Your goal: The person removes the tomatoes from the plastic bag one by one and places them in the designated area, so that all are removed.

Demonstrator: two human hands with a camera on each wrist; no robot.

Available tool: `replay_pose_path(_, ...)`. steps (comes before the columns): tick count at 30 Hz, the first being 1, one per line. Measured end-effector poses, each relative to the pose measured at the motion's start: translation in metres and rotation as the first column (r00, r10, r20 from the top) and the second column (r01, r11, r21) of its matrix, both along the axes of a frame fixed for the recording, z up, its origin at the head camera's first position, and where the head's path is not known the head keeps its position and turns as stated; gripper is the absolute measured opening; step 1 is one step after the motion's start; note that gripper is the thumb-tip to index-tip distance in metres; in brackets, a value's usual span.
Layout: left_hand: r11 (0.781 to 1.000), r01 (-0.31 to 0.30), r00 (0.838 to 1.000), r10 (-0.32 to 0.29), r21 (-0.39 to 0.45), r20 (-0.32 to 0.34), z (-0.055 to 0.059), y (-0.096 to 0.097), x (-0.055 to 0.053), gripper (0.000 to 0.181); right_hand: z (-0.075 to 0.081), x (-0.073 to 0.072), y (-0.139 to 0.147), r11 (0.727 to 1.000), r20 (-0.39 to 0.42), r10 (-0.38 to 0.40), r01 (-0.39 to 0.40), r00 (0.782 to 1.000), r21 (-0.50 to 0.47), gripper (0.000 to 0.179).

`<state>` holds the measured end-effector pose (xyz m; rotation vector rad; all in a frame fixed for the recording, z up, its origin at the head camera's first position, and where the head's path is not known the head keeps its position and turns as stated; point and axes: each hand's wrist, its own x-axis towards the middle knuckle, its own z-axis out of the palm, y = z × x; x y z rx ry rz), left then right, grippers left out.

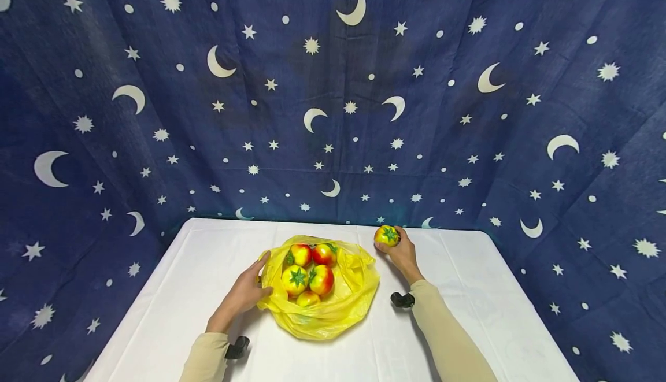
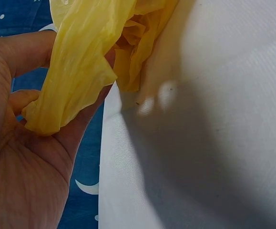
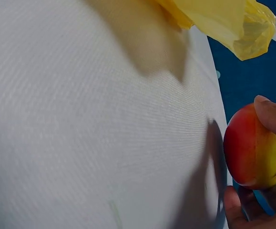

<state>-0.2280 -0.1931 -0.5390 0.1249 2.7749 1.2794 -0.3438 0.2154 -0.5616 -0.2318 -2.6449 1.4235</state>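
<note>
A yellow plastic bag [image 1: 346, 315] sits on the white table with its mouth spread wide. Several red-and-yellow tomatoes [image 1: 321, 279] with green star-shaped tops lie inside it. My left hand [image 1: 244, 290] grips the bag's left rim; in the left wrist view, folded yellow plastic [image 2: 80, 71] passes between thumb and fingers. Off to the right of the bag, near the table's far edge, my right hand [image 1: 403, 255] holds another tomato [image 1: 387, 236]. The right wrist view shows this tomato [image 3: 252, 148] between thumb and fingers, its shadow falling on the cloth beside it.
White cloth covers the table [image 1: 468, 301]. Behind it and along both sides hangs a dark blue curtain [image 1: 333, 81] printed with moons and stars. A black wrist mount [image 1: 237, 348] juts from the left sleeve, and a similar mount [image 1: 403, 300] from the right.
</note>
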Motion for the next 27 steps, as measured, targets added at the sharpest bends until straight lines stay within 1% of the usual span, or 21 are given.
replay_pose_path(7, 1.0, 0.003, 1.0, -0.003, -0.001, 0.004, -0.001, 0.0004, 0.0002, 0.091, -0.0015, 0.0001, -0.001, 0.999, 0.057, 0.018, -0.016, 0.998, -0.028, 0.086)
replay_pose_path(12, 1.0, 0.002, 1.0, -0.002, 0.002, 0.008, -0.0008, 0.0008, 0.001, 0.091, -0.0028, -0.0007, -0.0022, 0.999, 0.056, 0.032, -0.031, 0.998, -0.028, 0.087)
replay_pose_path(19, 1.0, 0.002, 1.0, -0.002, -0.004, 0.013, -0.0016, 0.0005, 0.0017, 0.091, -0.0045, -0.0001, -0.0031, 0.998, 0.074, 0.047, -0.044, 0.996, -0.033, 0.093)
replay_pose_path(23, 1.0, 0.007, 1.0, -0.007, -0.006, 0.003, -0.0025, 0.0, 0.0012, 0.091, -0.0038, 0.0001, -0.002, 0.997, 0.062, 0.061, -0.058, 0.996, -0.045, 0.093)
replay_pose_path(27, 1.0, 0.008, 1.0, -0.008, -0.011, 0.004, -0.002, -0.0002, 0.0008, 0.091, -0.0021, 0.0002, -0.0002, 0.998, 0.053, 0.061, -0.059, 0.997, -0.034, 0.095)
